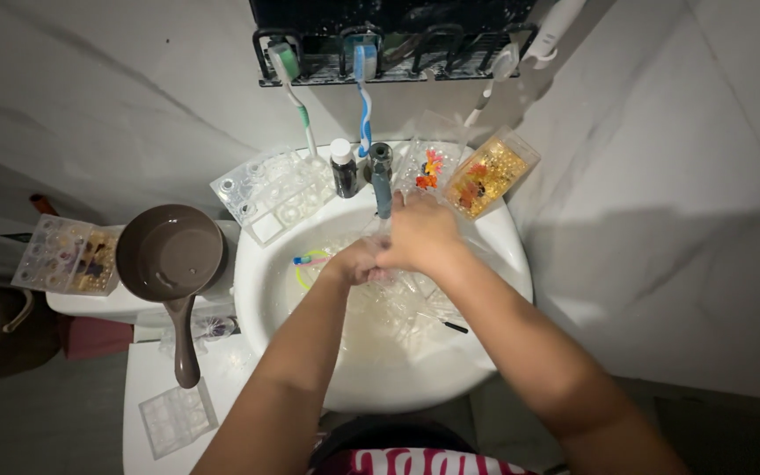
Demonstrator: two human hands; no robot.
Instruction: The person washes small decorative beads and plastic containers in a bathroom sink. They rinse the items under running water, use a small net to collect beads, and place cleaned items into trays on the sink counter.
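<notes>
Both hands meet under the tap (382, 179) over the white basin (261, 290): right hand (420, 233) curled over, left hand (358, 262) closed on a clear plastic tray (398, 295), held there for rinsing.

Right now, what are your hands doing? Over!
Left hand and right hand together under the grey tap, on a clear plastic tray in the white round sink. Grip unclear. Nothing blocking.
</notes>
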